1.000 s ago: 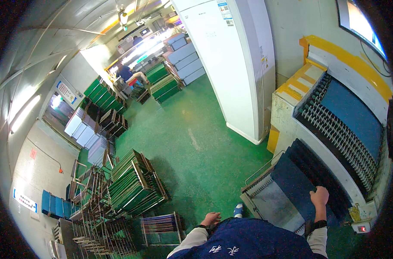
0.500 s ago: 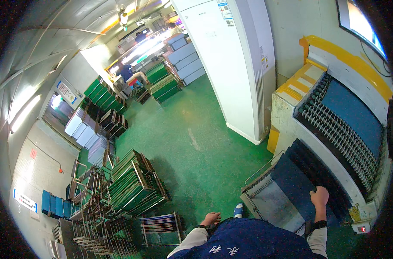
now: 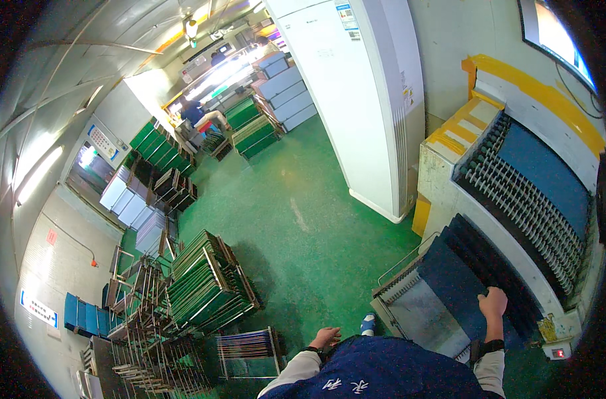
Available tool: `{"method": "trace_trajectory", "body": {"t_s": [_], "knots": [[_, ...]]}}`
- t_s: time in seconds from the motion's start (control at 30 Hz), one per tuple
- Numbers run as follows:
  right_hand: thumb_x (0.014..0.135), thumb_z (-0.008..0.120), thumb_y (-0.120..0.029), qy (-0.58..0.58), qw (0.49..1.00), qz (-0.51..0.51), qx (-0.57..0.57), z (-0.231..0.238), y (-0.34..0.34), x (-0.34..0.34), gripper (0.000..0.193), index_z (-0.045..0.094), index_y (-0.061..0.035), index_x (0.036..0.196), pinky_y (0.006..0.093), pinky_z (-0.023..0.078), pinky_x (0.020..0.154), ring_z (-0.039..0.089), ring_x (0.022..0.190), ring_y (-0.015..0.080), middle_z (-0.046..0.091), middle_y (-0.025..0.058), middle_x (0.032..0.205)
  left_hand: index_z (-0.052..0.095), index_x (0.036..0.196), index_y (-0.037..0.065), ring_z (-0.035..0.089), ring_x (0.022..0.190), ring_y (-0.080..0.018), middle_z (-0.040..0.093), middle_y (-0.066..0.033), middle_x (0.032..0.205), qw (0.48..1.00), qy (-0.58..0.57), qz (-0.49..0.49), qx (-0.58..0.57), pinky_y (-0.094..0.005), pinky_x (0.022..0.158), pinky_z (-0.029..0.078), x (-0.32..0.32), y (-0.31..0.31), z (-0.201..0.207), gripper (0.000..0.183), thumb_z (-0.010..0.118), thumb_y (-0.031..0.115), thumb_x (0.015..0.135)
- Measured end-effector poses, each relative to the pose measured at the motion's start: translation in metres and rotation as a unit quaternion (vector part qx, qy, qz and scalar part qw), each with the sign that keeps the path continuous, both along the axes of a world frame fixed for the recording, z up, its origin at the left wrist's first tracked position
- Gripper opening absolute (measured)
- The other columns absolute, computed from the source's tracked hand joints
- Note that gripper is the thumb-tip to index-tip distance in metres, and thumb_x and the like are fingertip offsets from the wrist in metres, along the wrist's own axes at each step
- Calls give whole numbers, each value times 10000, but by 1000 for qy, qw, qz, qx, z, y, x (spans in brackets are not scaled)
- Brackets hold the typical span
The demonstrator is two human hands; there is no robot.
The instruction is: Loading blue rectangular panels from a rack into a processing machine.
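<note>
My right hand (image 3: 493, 303) is closed at the edge of a dark blue flat panel (image 3: 452, 282), with finger and thumb pinching it. The panel is one of several dark sheets standing on edge in a metal rack (image 3: 397, 312) with toothed, comb-like sides. A grey metallic sheet (image 3: 426, 322) lies at the rack's near side. Beside my body, my left hand (image 3: 326, 337) hangs over the floor with loosely bent fingers and nothing visible in it. The lower part of the panel is partly hidden by my arm and dark blue clothing.
A machine with rows of rollers (image 3: 525, 196) and a blue board on it stands at the right. Beyond is a tall white cabinet-like unit (image 3: 356, 100). Left stand racks of green panels (image 3: 206, 286) and a low wire rack (image 3: 249, 352). A person (image 3: 195, 113) sits far back.
My hands and the panel stay where they were. Far back, the seated person has shifted slightly.
</note>
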State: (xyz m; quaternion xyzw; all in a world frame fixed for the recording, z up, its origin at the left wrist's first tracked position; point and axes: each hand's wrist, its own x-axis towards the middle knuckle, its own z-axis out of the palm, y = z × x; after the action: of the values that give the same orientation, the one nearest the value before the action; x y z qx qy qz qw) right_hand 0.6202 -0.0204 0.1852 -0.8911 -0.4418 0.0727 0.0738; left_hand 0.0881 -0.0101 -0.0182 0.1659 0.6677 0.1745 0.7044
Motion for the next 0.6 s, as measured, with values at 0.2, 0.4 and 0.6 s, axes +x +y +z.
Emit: {"method": "trace_trajectory", "body": {"t_s": [0.2, 0.4, 0.6], "knots": [[621, 700, -248, 7, 1000, 0, -9, 3, 1, -1, 360, 618, -26, 893, 377, 446, 777, 572, 867, 304, 605, 160, 897, 492, 967, 57, 502, 569, -146, 557, -45, 792, 1000, -6, 15, -2, -280, 445, 401, 3, -1, 9, 280, 582, 261, 798], [631, 686, -246, 4, 1000, 5, 4, 3, 0, -2, 349, 616, -17, 885, 383, 446, 775, 573, 854, 311, 604, 166, 884, 498, 956, 53, 489, 536, -133, 545, -32, 753, 1000, -8, 18, 1, -271, 437, 402, 2, -1, 6, 274, 579, 264, 800], [630, 685, -252, 7, 1000, 2, -11, 5, 0, -3, 361, 612, -17, 895, 382, 446, 777, 574, 855, 307, 604, 167, 887, 503, 962, 58, 488, 537, -128, 543, -26, 747, 1000, -2, 12, 6, -269, 440, 404, 2, -2, 5, 274, 577, 266, 799]]}}
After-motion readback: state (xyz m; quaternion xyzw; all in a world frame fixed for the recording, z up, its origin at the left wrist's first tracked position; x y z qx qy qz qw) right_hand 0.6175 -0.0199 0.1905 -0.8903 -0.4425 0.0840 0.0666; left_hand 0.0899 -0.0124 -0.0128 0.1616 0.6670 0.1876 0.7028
